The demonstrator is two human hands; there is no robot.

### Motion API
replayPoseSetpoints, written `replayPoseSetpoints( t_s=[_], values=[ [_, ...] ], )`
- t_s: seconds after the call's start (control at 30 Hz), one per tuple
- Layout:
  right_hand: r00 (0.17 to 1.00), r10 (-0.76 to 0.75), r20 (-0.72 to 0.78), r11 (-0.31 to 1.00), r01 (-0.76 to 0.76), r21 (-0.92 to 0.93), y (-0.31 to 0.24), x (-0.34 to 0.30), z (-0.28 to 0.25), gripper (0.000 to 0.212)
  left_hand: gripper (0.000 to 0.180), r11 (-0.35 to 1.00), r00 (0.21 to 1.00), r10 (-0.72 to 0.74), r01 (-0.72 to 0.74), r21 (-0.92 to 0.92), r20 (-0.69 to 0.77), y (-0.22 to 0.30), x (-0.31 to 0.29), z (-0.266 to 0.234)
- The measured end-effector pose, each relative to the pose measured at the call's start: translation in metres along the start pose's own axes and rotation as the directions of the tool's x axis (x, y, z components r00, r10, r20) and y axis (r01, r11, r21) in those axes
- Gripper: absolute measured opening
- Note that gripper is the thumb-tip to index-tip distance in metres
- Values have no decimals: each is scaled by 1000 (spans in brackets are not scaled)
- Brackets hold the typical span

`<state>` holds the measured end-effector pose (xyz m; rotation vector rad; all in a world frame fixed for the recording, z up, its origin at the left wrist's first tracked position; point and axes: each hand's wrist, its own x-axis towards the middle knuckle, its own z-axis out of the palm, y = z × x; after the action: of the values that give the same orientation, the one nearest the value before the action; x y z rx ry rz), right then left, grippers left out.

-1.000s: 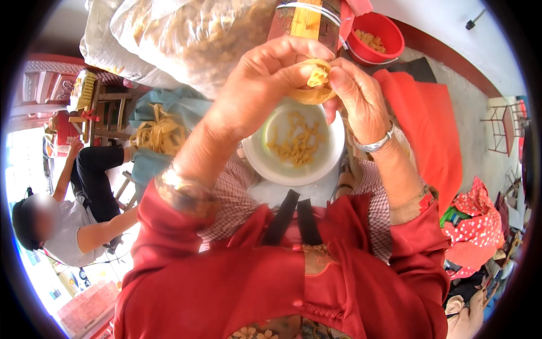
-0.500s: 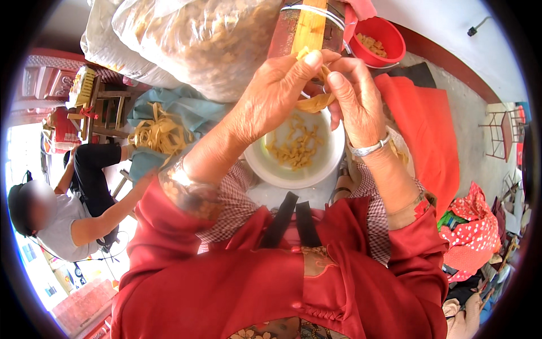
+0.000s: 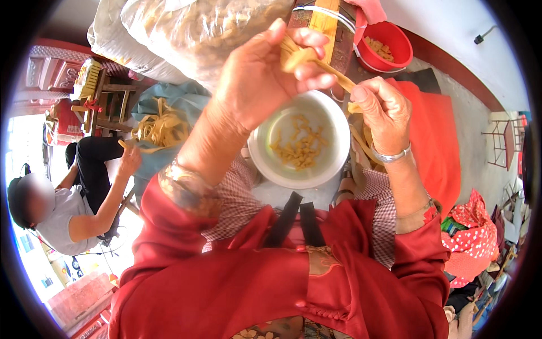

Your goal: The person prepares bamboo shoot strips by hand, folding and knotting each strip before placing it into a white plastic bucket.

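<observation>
A tan, flat, ribbon-like strip [image 3: 337,75] is stretched between my two hands. My left hand [image 3: 254,76] holds its looped, folded part, with the strip passing around the fingers and the thumb raised. My right hand [image 3: 387,110] pinches the other end between thumb and bent fingers, and a short tip sticks out. Below them stands a white basin [image 3: 258,164], with several small tan knotted pieces [image 3: 300,148] lying on its bottom. More long tan strips [image 3: 364,135] lie beside the basin, under my right hand, partly hidden.
A red bucket [image 3: 407,45] with tan pieces stands by a wooden bench [image 3: 324,21]. Large filled plastic bags [image 3: 192,39] are at the far left. To the left, a seated co-worker [image 3: 84,220] holds a strip near a strip pile [image 3: 162,127]. Red cloth [image 3: 435,141] lies at right.
My hands have moved apart, drawing the strip out between them; the right went right and lower. The co-worker's hand has lifted a strip from the pile.
</observation>
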<state>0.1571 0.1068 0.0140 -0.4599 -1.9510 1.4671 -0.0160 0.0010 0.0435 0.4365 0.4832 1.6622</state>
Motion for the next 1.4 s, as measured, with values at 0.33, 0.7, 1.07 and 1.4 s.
replayPoseSetpoints(
  t_s=[0.33,0.7,1.07,1.4],
  values=[
    [998,52,-46,995,-56,-86,21,-2,2,18,53,971,988,-12,48,234,-151,-9,5,-6],
    [959,280,34,959,-278,-56,29,1,12,12,25,677,935,120,168,716,-333,-10,7,-9],
    [963,247,108,968,-249,11,33,-13,-47,19,13,736,944,118,125,665,-309,-32,21,17],
    [993,43,110,958,-9,-288,-4,43,-19,25,11,806,930,290,-110,582,-225,10,33,-8]
  ],
)
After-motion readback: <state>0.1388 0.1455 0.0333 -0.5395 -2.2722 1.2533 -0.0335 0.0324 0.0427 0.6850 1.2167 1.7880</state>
